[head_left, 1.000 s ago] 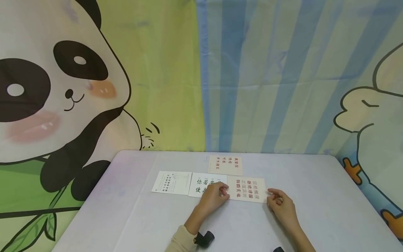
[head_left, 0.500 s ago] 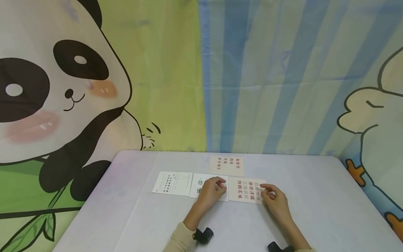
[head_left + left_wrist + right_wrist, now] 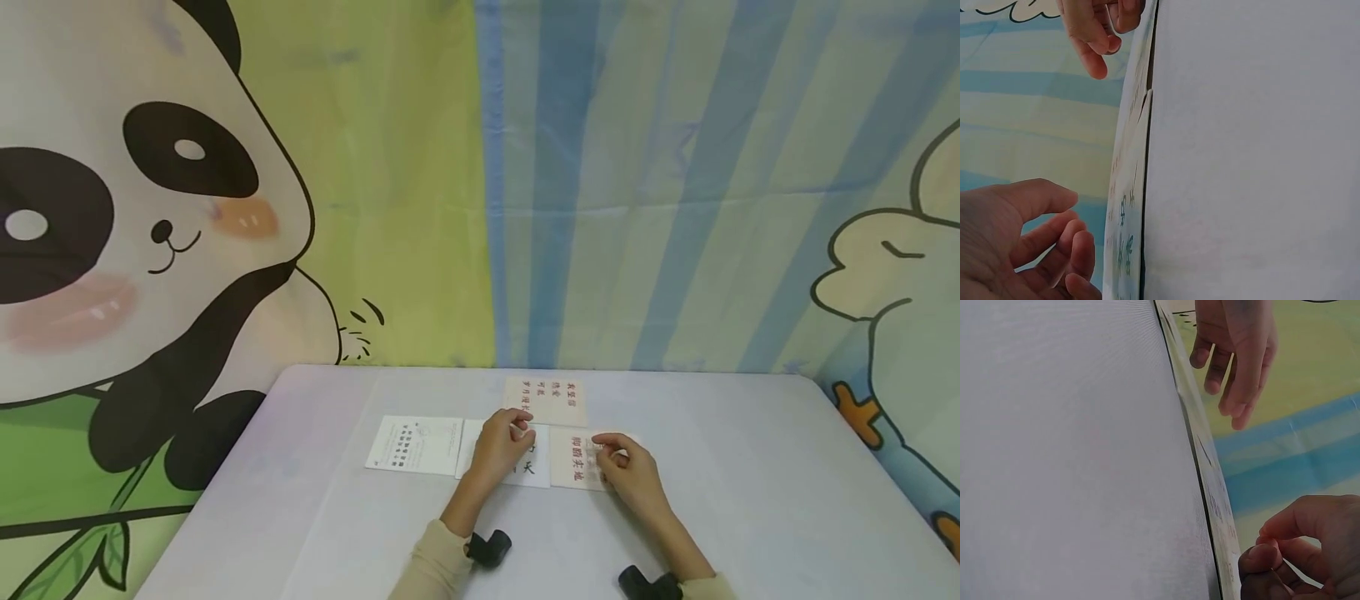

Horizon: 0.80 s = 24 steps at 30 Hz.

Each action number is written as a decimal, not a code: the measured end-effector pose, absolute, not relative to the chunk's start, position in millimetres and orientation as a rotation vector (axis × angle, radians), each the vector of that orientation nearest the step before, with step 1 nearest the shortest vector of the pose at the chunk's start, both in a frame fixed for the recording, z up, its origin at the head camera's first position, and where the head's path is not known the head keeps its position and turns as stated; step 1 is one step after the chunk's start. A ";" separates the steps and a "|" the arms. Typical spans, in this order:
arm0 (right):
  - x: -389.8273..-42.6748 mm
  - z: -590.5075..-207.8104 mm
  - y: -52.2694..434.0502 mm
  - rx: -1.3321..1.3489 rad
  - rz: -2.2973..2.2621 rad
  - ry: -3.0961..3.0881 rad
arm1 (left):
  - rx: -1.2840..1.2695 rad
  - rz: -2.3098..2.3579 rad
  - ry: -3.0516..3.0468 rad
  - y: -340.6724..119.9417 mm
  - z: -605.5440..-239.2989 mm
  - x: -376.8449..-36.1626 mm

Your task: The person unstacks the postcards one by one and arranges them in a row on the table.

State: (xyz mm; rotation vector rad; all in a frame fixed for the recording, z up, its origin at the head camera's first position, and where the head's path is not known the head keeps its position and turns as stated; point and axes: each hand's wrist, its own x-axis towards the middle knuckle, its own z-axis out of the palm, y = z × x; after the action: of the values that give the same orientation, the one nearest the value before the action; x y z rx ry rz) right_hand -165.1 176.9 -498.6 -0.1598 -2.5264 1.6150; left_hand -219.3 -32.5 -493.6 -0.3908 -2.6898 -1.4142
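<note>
Three cards lie in a row on the table: a white card with small dark print (image 3: 415, 444), a white card with large characters (image 3: 534, 471) and a cream card with red characters (image 3: 576, 461). Over the large-character card hovers my left hand (image 3: 499, 448), fingers loosely bent and holding nothing; it hides much of the print. My right hand (image 3: 633, 477) is above the right part of the cream card, its fingers bent with thumb and forefinger near each other, nothing held. In the left wrist view, a gap shows between the left fingers (image 3: 1044, 197) and the cards.
Behind the row lies another cream card with red characters (image 3: 551, 402). The white table (image 3: 360, 533) ends at a back edge against a printed curtain (image 3: 405, 208) with a panda and stripes. A black camera mount sits on each wrist.
My right hand has moved left, from beside the cream card's right edge to over the card. My left hand has shifted slightly, still over the middle card. The cards keep their arrangement.
</note>
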 end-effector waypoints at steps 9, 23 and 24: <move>-179.8 -493.8 170.7 -0.130 1.577 -2.557 | -0.192 -1.389 -2.673 -39.2 -501.8 -228.5; -202.9 -493.7 176.2 -0.252 1.524 -2.587 | -0.043 -1.452 -2.670 -37.2 -507.0 -239.4; -204.4 -493.8 176.7 -0.248 1.518 -2.590 | -0.032 -1.460 -2.667 -36.8 -506.1 -240.3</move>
State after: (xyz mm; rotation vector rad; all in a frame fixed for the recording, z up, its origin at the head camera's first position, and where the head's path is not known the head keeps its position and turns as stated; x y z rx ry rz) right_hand -204.4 176.7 -493.8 -0.2482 -2.5904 1.5184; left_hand -240.3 -36.8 -506.1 -0.0323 -2.6674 -1.4596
